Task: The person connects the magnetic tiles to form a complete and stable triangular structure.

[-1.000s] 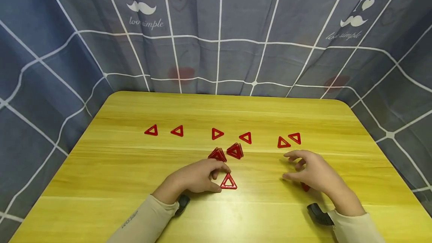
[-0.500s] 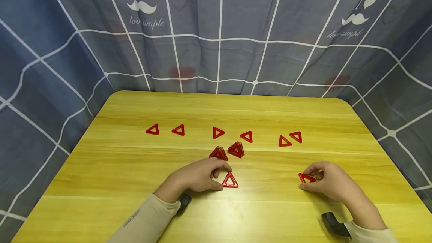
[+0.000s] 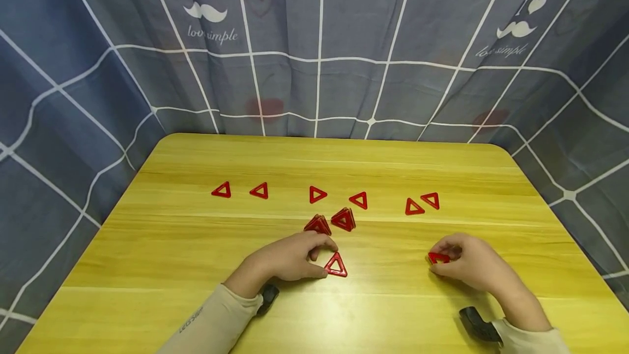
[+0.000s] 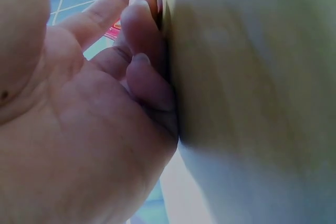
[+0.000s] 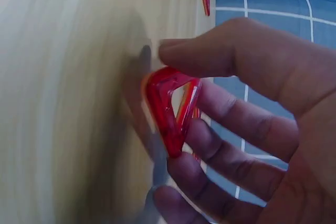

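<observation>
My left hand [image 3: 295, 255] rests at the table's middle, thumb and index finger pinching a red triangular tile [image 3: 342, 264] with a hollow centre by its left corner and tip. In the left wrist view the other fingers lie curled against the tabletop, and only a sliver of red shows behind them. On the right, my right hand [image 3: 469, 261] holds another red triangular tile [image 5: 163, 100] between thumb and fingers, tilted and raised off the wood with its shadow beside it. Just beyond the left hand stand two small stacks of such tiles, a left stack [image 3: 316, 225] and a right stack [image 3: 343, 219].
Several single red tiles lie flat in a row farther back, from a far-left tile [image 3: 228, 190] to a far-right tile [image 3: 436, 201]. The yellow wooden table [image 3: 172, 266] ends at a grey-blue checked curtain [image 3: 354, 92] behind and at both sides.
My right hand came down, took hold of the tile lying beneath it and has shifted slightly left with it. The tile at my left hand has turned slightly.
</observation>
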`<state>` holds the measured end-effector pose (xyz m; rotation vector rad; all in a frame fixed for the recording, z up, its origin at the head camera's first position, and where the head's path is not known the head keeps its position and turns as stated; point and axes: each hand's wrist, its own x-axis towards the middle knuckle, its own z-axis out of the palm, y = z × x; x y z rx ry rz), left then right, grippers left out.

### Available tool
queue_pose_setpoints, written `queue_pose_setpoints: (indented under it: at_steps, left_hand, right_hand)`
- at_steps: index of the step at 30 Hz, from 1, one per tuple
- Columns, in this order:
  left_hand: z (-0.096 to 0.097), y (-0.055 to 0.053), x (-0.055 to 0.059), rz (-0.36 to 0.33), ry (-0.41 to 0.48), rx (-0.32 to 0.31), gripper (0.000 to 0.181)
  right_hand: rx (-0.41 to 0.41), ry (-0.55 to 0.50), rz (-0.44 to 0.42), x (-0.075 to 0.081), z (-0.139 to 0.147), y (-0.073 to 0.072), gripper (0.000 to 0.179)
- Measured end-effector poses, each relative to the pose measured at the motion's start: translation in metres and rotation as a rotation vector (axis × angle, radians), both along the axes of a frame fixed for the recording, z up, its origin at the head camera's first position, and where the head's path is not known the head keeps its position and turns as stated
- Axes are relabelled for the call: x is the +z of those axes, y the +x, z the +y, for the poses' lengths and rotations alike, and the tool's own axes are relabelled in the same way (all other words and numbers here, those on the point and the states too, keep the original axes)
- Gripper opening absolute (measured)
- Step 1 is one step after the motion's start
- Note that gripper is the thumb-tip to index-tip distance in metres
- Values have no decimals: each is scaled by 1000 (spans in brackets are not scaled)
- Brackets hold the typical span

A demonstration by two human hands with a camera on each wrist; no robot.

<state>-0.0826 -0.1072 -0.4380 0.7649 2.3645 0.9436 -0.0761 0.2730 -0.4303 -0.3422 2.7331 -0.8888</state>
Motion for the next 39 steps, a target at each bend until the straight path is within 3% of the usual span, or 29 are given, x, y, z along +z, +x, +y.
queue_pose_setpoints:
  at_steps: [8, 26, 39]
  left_hand:
    - [1, 3, 1, 12, -32, -5, 39]
    - [1, 2, -1, 22, -30, -3, 40]
    - [1, 1, -3, 39, -26, 7, 39]
  right_hand:
    - [62, -130, 71, 2, -28, -6, 22]
    - [201, -452, -52, -18, -91, -17, 26]
    - [252, -530, -114, -21, -119, -14, 25]
